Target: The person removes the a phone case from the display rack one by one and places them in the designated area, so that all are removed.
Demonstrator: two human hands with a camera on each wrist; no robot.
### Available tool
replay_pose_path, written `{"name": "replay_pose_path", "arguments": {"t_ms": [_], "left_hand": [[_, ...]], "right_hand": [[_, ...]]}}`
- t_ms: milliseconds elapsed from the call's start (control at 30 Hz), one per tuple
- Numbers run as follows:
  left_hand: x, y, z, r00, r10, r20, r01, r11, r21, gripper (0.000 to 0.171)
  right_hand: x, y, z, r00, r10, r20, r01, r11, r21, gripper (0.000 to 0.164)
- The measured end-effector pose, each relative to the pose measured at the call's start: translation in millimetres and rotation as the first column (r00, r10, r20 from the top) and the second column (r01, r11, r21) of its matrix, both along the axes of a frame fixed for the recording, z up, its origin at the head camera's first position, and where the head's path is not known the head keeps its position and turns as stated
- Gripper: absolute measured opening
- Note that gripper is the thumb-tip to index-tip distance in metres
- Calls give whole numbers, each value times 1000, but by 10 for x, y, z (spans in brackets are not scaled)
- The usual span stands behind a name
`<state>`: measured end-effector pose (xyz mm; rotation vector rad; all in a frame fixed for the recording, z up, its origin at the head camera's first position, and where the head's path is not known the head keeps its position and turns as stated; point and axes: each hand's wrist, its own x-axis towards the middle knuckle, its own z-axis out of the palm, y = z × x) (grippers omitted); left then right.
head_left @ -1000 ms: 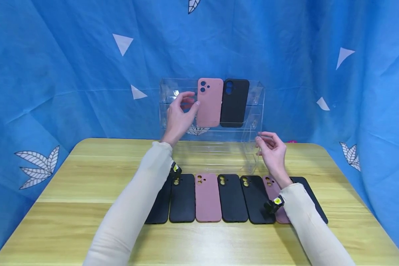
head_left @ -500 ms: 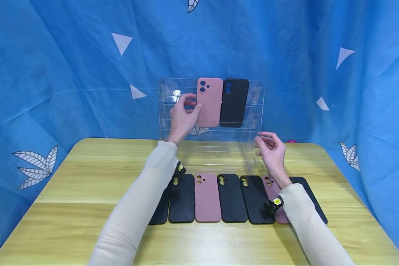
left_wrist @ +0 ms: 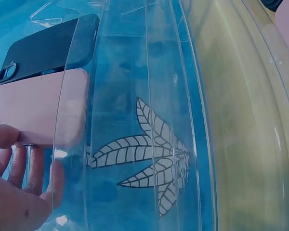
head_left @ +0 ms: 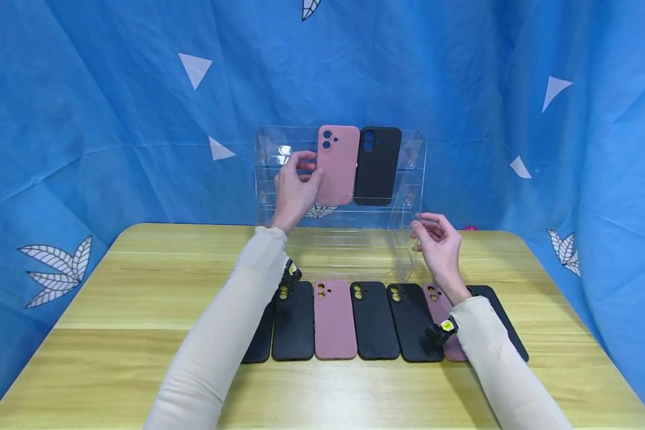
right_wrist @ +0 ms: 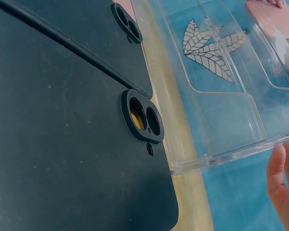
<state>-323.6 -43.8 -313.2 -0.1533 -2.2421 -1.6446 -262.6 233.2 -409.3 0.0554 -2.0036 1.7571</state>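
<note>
My left hand (head_left: 295, 188) holds a pink phone case (head_left: 337, 167) by its left edge, thumb on the front and fingers behind. That case stands upright in the top tier of a clear acrylic display rack (head_left: 344, 239). Right beside it stands a black phone case (head_left: 377, 167); the left wrist view shows the pink case (left_wrist: 38, 106) close against the black case (left_wrist: 50, 45). At the rack's right side, my right hand (head_left: 441, 242) pinches the edge of the side wall between thumb and fingers. Its fingertips also show at the rack's edge in the right wrist view.
In front of the rack, a row of several black and pink phone cases lies on the wooden table (head_left: 113, 334), including a pink case (head_left: 335, 322) in the middle. My forearms cross over both ends of the row. A blue patterned curtain (head_left: 113, 119) hangs behind.
My left hand has moved slightly right and closed in on the pink case's left edge. The right hand and the rack have stayed in place.
</note>
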Motion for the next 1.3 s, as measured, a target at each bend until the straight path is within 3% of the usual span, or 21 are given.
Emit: {"name": "replay_pose_path", "arguments": {"t_ms": [667, 1300], "left_hand": [[21, -125, 67, 996, -91, 6, 90, 990, 107, 30], [190, -181, 148, 980, -191, -51, 198, 960, 200, 34]], "right_hand": [[-14, 15, -14, 1000, 2, -4, -2, 1000, -11, 29], [-25, 25, -22, 1000, -4, 7, 4, 1000, 19, 29]]}}
